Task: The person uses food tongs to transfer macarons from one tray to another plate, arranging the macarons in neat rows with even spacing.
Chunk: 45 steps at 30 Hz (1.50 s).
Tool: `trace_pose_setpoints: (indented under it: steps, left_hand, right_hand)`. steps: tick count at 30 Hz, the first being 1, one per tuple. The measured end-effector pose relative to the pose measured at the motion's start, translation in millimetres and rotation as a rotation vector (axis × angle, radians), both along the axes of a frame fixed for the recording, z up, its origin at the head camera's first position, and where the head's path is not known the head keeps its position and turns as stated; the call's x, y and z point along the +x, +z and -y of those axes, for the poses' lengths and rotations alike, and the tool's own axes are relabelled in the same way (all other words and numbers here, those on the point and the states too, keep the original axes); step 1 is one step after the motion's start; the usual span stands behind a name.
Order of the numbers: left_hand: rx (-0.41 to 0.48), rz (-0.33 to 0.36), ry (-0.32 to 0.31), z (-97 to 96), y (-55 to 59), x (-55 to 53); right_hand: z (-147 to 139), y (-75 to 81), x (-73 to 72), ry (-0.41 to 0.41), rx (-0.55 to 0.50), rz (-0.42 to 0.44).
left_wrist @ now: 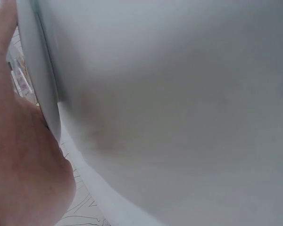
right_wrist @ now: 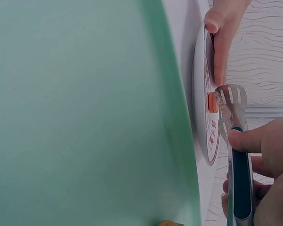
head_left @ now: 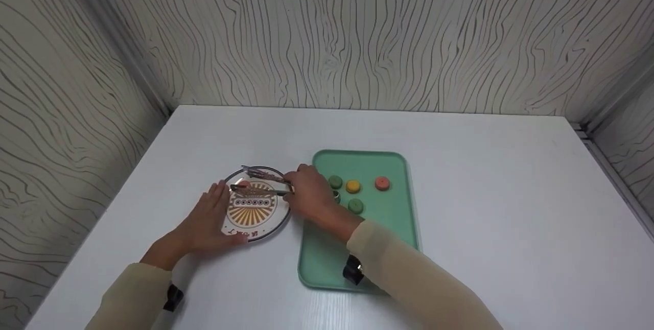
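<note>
My right hand (head_left: 312,194) grips a pair of metal tongs (right_wrist: 241,183) with dark handle inlays, reaching leftward over a round white plate (head_left: 273,217). The slotted tong ends are spread apart. Beside them on the plate sits an orange-pink macaron (right_wrist: 212,102), partly covered by the tongs in the head view. My left hand (head_left: 207,222) rests at the plate's left rim, fingers straight along the far left side and thumb stretched along the near edge. In the left wrist view, the hand (left_wrist: 26,155) lies against the rim and the plate's printed face is mostly hidden.
Right of the plate lies a green tray (head_left: 327,263) under my right forearm. On it sit a yellow macaron (head_left: 353,186), a red macaron (head_left: 382,183) and two green macarons (head_left: 355,206). Patterned panels (head_left: 332,39) stand behind the white table (head_left: 485,192).
</note>
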<state>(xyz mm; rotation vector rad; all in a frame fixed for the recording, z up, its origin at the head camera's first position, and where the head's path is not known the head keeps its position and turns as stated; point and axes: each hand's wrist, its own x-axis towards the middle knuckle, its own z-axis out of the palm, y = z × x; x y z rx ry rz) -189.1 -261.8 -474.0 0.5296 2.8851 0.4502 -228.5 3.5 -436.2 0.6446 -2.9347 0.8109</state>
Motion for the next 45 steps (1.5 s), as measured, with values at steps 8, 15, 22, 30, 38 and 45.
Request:
trace_pose_setpoints:
  steps: [8,15,22,30,38,45]
  left_hand:
    - [0.011,0.004,0.005,0.7,1.5,-0.7]
    - [0.006,-0.025,-0.001,-0.1,1.6,0.5]
    - [-0.008,-0.028,-0.006,-0.7,1.6,-1.1]
    - [-0.004,-0.004,0.013,-1.3,2.9,-0.8]
    - [0.013,0.015,0.021,-2.5,2.2,0.8]
    - [0.007,0.007,0.017,-1.6,-0.1,-1.2]
  right_hand:
    - [0.5,9.6,5.1,0.001,-0.017,-0.002]
    - [-6.5,11.0,7.9,0.005,-0.035,-0.007]
    - [-21.2,17.6,9.0,0.005,-0.052,-0.015]
    - [-40.2,20.2,9.9,0.004,-0.046,-0.021]
    - [-56.2,21.9,13.4,-0.003,-0.071,-0.018]
    - [-75.0,25.3,15.6,-0.007,-0.11,-0.002]
